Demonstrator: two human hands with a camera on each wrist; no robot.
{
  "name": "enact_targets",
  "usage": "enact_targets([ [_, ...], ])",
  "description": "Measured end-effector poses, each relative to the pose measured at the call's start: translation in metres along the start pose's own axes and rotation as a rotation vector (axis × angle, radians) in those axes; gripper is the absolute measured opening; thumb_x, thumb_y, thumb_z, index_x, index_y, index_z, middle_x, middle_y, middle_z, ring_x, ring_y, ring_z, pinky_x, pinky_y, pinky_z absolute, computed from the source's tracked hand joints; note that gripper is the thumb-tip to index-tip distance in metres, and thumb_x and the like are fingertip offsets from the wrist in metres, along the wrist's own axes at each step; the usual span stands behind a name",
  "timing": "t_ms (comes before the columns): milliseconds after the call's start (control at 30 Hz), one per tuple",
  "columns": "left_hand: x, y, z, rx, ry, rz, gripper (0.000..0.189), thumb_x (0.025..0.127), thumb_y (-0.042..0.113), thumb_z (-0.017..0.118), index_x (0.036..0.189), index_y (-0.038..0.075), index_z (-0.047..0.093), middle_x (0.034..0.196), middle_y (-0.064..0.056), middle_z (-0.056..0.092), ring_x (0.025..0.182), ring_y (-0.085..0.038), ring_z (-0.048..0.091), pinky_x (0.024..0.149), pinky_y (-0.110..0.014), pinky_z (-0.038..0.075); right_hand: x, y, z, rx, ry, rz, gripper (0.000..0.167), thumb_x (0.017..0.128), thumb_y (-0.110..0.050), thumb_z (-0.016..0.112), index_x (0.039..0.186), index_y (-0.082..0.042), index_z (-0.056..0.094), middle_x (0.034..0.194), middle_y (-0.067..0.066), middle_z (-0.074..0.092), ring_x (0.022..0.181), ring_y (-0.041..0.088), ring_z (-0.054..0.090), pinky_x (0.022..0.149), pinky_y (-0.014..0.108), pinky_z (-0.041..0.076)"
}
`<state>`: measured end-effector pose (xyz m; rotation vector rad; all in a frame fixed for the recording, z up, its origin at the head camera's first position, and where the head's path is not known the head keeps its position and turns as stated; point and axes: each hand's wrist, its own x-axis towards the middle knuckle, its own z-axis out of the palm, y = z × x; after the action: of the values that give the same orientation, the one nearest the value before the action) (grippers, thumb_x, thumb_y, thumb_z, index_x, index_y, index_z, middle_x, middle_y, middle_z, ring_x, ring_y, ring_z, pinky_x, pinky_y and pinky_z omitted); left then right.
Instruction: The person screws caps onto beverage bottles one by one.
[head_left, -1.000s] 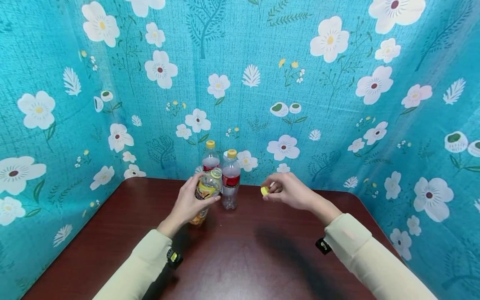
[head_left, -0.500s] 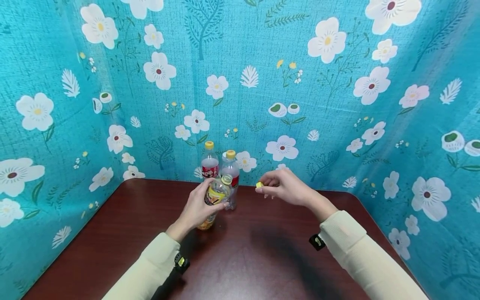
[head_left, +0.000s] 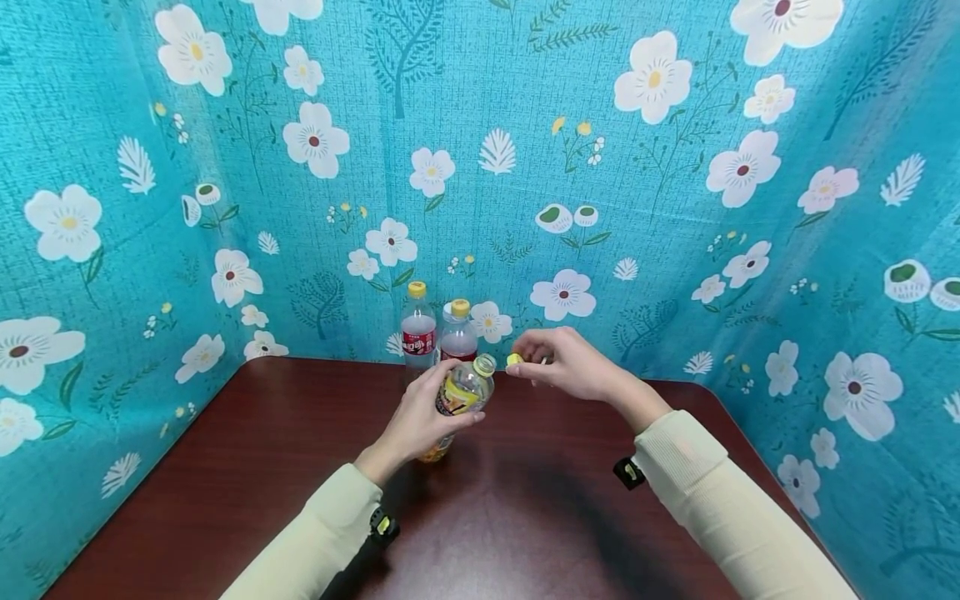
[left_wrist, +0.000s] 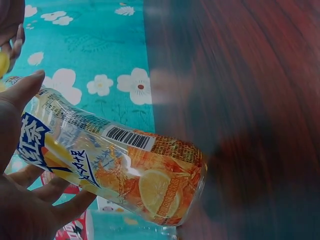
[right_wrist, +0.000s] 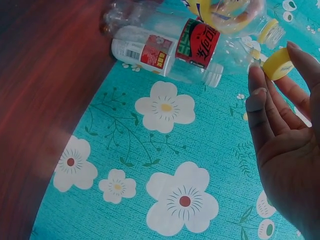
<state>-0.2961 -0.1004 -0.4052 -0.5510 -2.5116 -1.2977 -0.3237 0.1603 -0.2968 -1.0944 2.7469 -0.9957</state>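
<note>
My left hand (head_left: 422,414) grips a clear plastic bottle (left_wrist: 125,160) with a yellow and orange lemon-tea label. Its uncapped mouth (head_left: 484,364) tilts toward the right hand, and in the left wrist view its base hangs near the dark table. Between thumb and fingers my right hand (head_left: 566,365) pinches a yellow bottle cap (right_wrist: 278,64), a short way right of the bottle's mouth and apart from it. Behind the held bottle stand two clear bottles with red labels and yellow caps, a left bottle (head_left: 418,333) and a right bottle (head_left: 459,337) partly hidden by it.
A white bottle (right_wrist: 142,50) with a red label shows beside the clear ones in the right wrist view. The dark red-brown table (head_left: 300,433) ends at a blue flowered cloth (head_left: 480,208) behind and on both sides.
My left hand has carried the tea bottle to the right, tilting its mouth further right. The right hand has moved slightly left with the cap, so the two are closer.
</note>
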Motion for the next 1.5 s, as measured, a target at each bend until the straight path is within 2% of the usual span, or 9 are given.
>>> enact_targets([
  [233, -0.001, 0.005, 0.009, 0.014, -0.037, 0.013, 0.077, 0.077, 0.039, 0.090, 0.142, 0.028, 0.050, 0.126, 0.002, 0.061, 0.108, -0.016, 0.062, 0.090, -0.042, 0.057, 0.001, -0.002, -0.001, -0.051, 0.016, -0.025, 0.026, 0.093, -0.032, 0.077, 0.114, -0.016, 0.071, 0.093, -0.005, 0.070, 0.083, 0.011, 0.069, 0.076, 0.034, 0.057],
  [467, -0.002, 0.006, 0.013, 0.013, -0.074, 0.007, 0.077, 0.078, 0.040, 0.090, 0.143, 0.028, 0.049, 0.128, 0.000, 0.060, 0.111, -0.019, 0.060, 0.092, -0.045, 0.057, 0.006, -0.004, 0.000, -0.078, -0.016, -0.053, 0.030, 0.092, -0.029, 0.079, 0.116, -0.012, 0.073, 0.093, -0.006, 0.071, 0.083, 0.009, 0.069, 0.077, 0.034, 0.057],
  [667, -0.002, 0.006, 0.014, 0.016, -0.072, 0.006, 0.076, 0.079, 0.041, 0.089, 0.142, 0.029, 0.049, 0.127, 0.002, 0.060, 0.110, -0.017, 0.060, 0.091, -0.042, 0.057, 0.009, -0.008, 0.003, -0.080, -0.066, -0.062, 0.032, 0.093, -0.028, 0.077, 0.119, -0.008, 0.073, 0.091, -0.005, 0.073, 0.075, 0.009, 0.070, 0.075, 0.032, 0.058],
  [933, -0.006, 0.008, 0.017, -0.011, -0.051, -0.053, 0.075, 0.081, 0.052, 0.084, 0.144, 0.034, 0.046, 0.131, 0.007, 0.057, 0.113, -0.014, 0.057, 0.092, -0.040, 0.056, 0.011, -0.009, 0.006, -0.113, -0.042, -0.131, 0.029, 0.093, -0.026, 0.078, 0.116, -0.009, 0.075, 0.087, -0.007, 0.071, 0.076, 0.009, 0.065, 0.072, 0.031, 0.056],
  [1167, -0.006, 0.010, 0.019, -0.016, -0.032, -0.078, 0.073, 0.084, 0.056, 0.079, 0.144, 0.032, 0.047, 0.132, 0.006, 0.057, 0.113, -0.016, 0.057, 0.092, -0.040, 0.056, 0.011, -0.012, 0.004, -0.171, -0.044, -0.183, 0.028, 0.093, -0.026, 0.078, 0.115, -0.008, 0.075, 0.082, -0.008, 0.068, 0.074, 0.010, 0.061, 0.067, 0.029, 0.054],
  [1333, -0.006, 0.012, 0.019, -0.050, -0.049, -0.070, 0.071, 0.085, 0.055, 0.079, 0.145, 0.031, 0.048, 0.131, 0.005, 0.058, 0.113, -0.016, 0.057, 0.091, -0.040, 0.057, 0.010, -0.015, -0.001, -0.221, -0.069, -0.210, 0.025, 0.095, -0.025, 0.076, 0.116, -0.011, 0.076, 0.088, -0.008, 0.068, 0.075, 0.010, 0.059, 0.066, 0.029, 0.053],
  [1500, -0.006, 0.016, 0.019, -0.060, -0.069, -0.054, 0.069, 0.086, 0.055, 0.078, 0.144, 0.032, 0.050, 0.129, 0.005, 0.059, 0.111, -0.014, 0.057, 0.089, -0.037, 0.057, 0.008, -0.020, -0.006, -0.265, -0.123, -0.179, 0.026, 0.096, -0.027, 0.074, 0.119, -0.015, 0.075, 0.095, -0.009, 0.068, 0.082, 0.008, 0.060, 0.073, 0.029, 0.055],
])
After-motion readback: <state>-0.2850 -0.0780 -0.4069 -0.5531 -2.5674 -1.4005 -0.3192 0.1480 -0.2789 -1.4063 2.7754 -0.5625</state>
